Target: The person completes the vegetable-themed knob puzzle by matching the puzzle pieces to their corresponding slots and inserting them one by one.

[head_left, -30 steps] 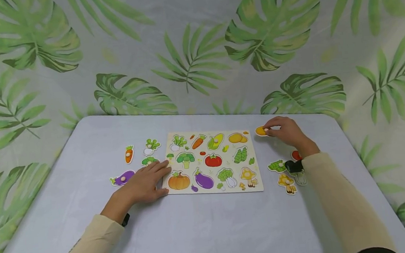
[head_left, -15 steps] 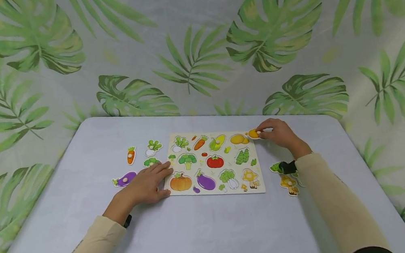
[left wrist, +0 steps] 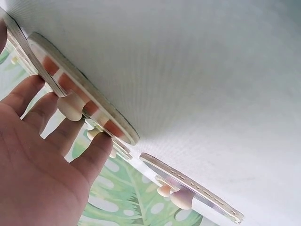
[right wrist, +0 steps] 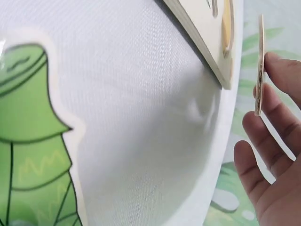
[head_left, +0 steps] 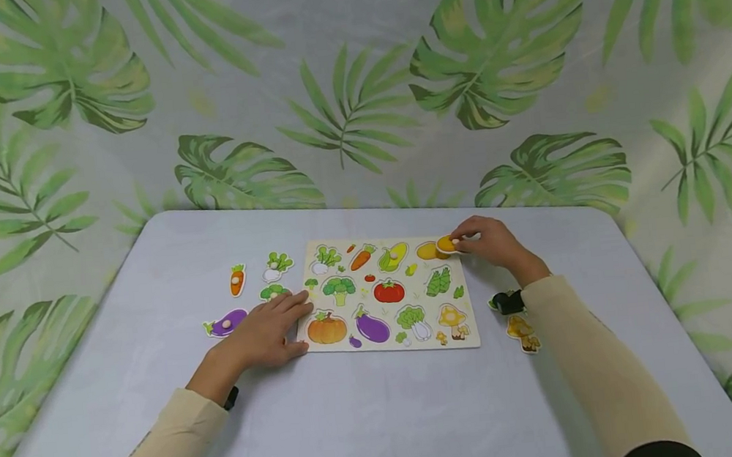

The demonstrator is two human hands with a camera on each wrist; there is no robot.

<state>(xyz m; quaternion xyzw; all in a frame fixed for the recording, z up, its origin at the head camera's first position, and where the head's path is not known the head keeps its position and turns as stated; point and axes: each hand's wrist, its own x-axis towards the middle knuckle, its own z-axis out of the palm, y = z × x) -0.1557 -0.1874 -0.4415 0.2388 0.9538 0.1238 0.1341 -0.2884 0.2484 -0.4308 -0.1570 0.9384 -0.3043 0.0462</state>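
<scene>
From my seat I watch the right grip (head_left: pixel 489 240) pinch a yellow piece (head_left: pixel 447 245) by its knob, thumb on one side and fingers on the other. That piece hangs at the far right corner of the puzzle board (head_left: pixel 415 296), overlapping the end of a yellow printed shape; my right wrist view shows it edge-on, with a gap to the board.

My left grip (head_left: pixel 264 334) holds nothing: its fingers lie apart and touch the board's left edge. Just beyond it sits the broccoli piece (head_left: pixel 273 292), partly covered, with the turnip piece (head_left: pixel 276 269) and carrot piece (head_left: pixel 237 280) farther out; the eggplant piece (head_left: pixel 219 326) lies to its left.

Nearer me than the right grip, a green piece (right wrist: pixel 35 155) shows mostly hidden under the wristband (head_left: pixel 508 302), and the mushroom piece (head_left: pixel 522 333) rests beside it on the tabletop (head_left: pixel 384 418).
</scene>
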